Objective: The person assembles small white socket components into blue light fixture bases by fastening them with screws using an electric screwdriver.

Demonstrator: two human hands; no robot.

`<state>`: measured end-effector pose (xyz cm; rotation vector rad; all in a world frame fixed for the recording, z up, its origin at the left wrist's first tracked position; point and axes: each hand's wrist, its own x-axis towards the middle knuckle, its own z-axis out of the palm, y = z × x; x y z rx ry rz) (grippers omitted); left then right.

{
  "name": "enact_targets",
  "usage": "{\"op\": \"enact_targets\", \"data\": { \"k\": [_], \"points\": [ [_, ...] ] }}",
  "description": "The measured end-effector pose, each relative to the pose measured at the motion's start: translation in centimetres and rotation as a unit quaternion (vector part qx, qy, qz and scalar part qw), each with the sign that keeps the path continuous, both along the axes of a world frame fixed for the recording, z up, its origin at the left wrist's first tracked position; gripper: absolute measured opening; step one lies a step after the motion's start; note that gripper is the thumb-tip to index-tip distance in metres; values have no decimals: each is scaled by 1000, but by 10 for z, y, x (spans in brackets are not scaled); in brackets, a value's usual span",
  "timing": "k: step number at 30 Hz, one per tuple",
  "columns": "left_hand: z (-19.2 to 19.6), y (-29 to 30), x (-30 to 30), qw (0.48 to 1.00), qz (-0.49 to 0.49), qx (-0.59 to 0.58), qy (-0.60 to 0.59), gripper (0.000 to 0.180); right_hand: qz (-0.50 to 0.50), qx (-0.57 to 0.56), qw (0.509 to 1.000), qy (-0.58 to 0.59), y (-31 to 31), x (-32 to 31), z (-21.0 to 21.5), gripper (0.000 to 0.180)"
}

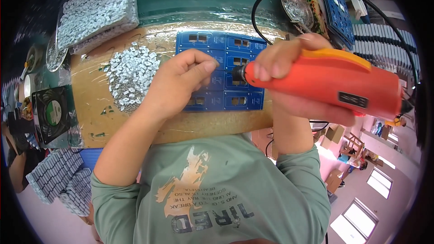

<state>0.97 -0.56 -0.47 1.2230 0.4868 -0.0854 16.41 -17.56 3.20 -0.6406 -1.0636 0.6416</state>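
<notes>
The right hand (289, 70) is wrapped tight round one orange electric screwdriver (325, 83), tip at the blue board (226, 74) on the brown worktop (90, 104). The left hand (181, 83) is pinched nearly closed on the board (what it pinches is hidden). One loose pile of small metal pieces (131, 74) lies just left.

An assembly workshop: a brown board worktop (90, 108) carries a heap of small silver metal parts (131, 74), a blue panel of circuit boards (226, 54), and stacked grey trays (384, 45).
</notes>
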Motion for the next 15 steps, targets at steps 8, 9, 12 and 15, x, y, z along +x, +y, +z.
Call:
{"op": "enact_targets", "data": {
  "k": [8,9,12,15],
  "points": [
    [1,-1,1,999,1,25,23,20,-92,-40,994,33,-16,-16,11,82],
    [1,-1,0,999,-1,25,23,20,-101,-64,992,41,-19,-19,8,75],
    [2,-1,0,1000,-3,24,20,20,-110,-86,989,53,-21,-22,5,67],
    [0,0,0,1000,-4,25,18,20,-108,-85,989,60,-18,-23,3,64]
  ]
}}
